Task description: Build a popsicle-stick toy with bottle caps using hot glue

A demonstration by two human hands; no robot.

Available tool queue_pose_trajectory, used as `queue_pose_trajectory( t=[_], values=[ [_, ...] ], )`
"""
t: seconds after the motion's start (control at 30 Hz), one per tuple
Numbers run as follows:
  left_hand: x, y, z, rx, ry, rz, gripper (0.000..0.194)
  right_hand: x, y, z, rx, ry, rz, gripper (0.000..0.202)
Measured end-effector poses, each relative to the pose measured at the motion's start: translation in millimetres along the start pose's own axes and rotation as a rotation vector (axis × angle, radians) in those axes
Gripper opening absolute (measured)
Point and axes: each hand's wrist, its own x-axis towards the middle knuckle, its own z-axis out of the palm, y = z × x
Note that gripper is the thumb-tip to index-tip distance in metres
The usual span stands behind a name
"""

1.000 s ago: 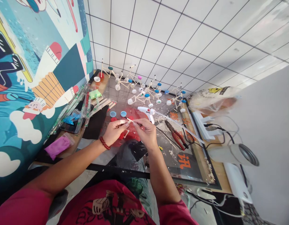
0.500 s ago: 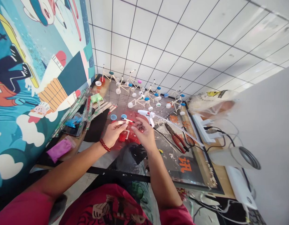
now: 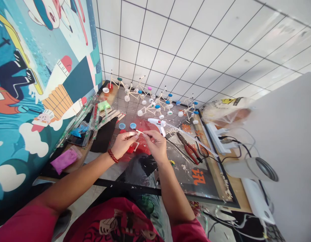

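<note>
My left hand (image 3: 123, 145) pinches a small pale stick (image 3: 139, 131) with a dark tip between thumb and fingertips. My right hand (image 3: 157, 145) pinches it from the other side, and the fingertips of both hands nearly meet. Part of the stick is hidden by the fingers. Beneath them lie a bent white piece (image 3: 136, 146) and a red block-like piece (image 3: 131, 149) on a red patch of the table. Two blue bottle caps (image 3: 133, 125) sit just beyond my left hand. A white glue gun (image 3: 157, 122) lies beyond my right hand.
Several stick figures with bottle caps (image 3: 158, 107) stand along the back edge. Red-handled pliers (image 3: 189, 149) and a black cord lie at right, near a white power strip (image 3: 219, 137). Wooden sticks (image 3: 108, 118) and a pink packet (image 3: 66, 160) are at left.
My right hand's fingers have closed in on the stick and now pinch it. The red and black end seen at the right is now covered. My left hand has barely moved.
</note>
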Motion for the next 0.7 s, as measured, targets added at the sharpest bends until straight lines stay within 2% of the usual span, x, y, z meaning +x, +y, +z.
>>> queue_pose_trajectory(
  t=[0.3, 0.7],
  values=[
    [0.3, 0.7, 0.0, -0.001, 0.003, 0.007, 0.041, -2.3, -0.4, 3.1, -0.046, 0.103, -0.072, 0.013],
    [3.4, -6.8, -2.0, -0.048, 0.008, -0.015, 0.038, -4.8, 2.6, 5.4, -0.051, 0.09, -0.149, 0.013]
  ],
)
